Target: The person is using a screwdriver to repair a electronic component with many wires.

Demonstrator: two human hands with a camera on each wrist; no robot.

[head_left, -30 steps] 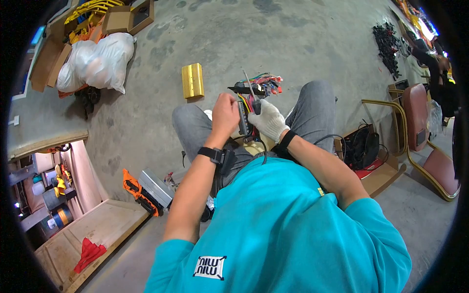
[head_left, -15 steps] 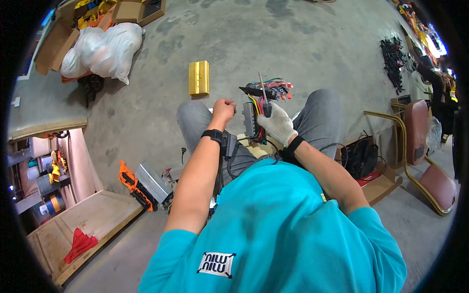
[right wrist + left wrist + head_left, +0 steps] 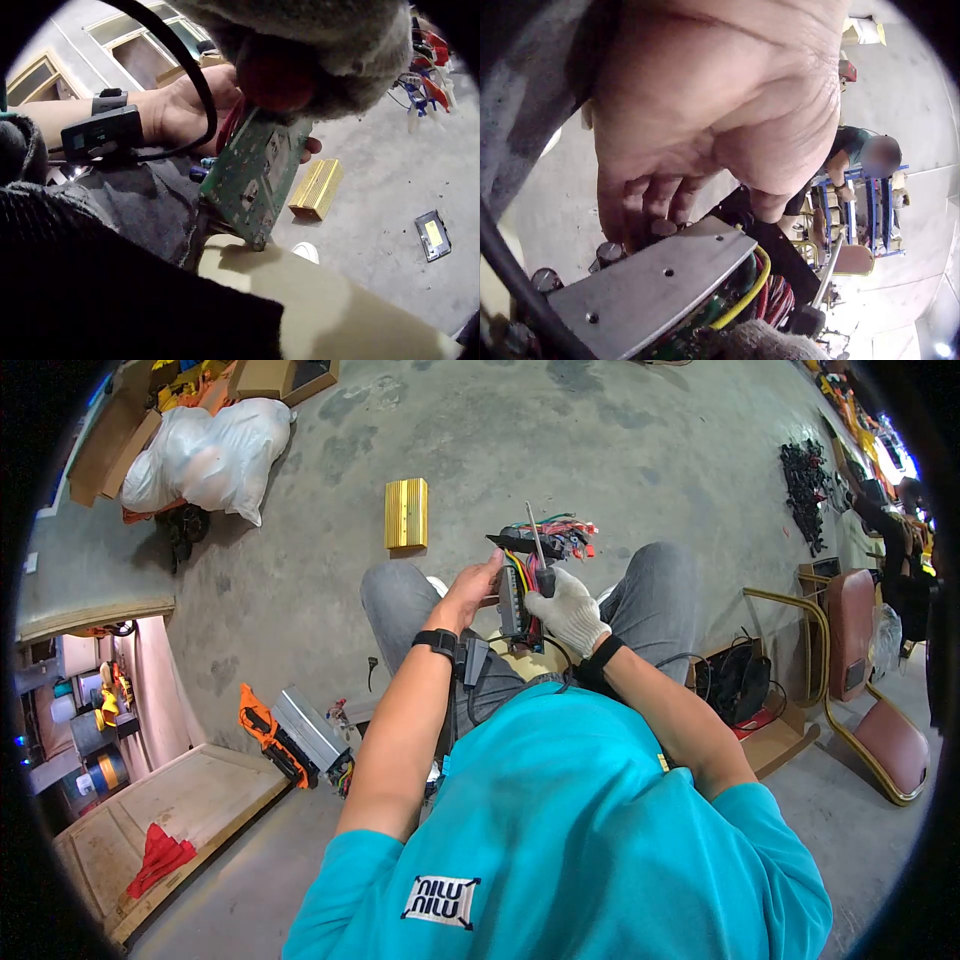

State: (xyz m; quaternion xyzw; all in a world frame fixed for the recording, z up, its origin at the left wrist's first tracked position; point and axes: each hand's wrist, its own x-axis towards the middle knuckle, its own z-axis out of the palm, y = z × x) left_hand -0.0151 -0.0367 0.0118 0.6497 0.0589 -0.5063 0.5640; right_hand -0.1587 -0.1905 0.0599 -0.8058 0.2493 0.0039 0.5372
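Observation:
Between the knees is a green circuit board [image 3: 244, 184], with a grey metal plate [image 3: 656, 281] along one side and round capacitors [image 3: 547, 280] beside it. My bare left hand [image 3: 474, 594] grips the board from the left, its fingers reaching behind the plate and the thumb near one end. My gloved right hand [image 3: 570, 616] holds a screwdriver [image 3: 533, 528], its shaft pointing up and away, close to the board's other side. Yellow and red wires [image 3: 762, 289] run from the board, past a black end plate [image 3: 510, 544], to a bundle of coloured connectors [image 3: 572, 538].
A ribbed gold metal case [image 3: 406, 515] lies on the floor ahead. Left are a white bag [image 3: 215, 460] and a silver case [image 3: 310, 728] beside an orange-and-black object. Right are an open cardboard box [image 3: 785, 730] with cables and a chair [image 3: 850, 640]. A black cable [image 3: 187, 60] hangs near the hands.
My left hand drew back from the board, fingers curled, then returned to grip its left side. The right hand keeps the screwdriver beside the board. The head view has shifted slightly.

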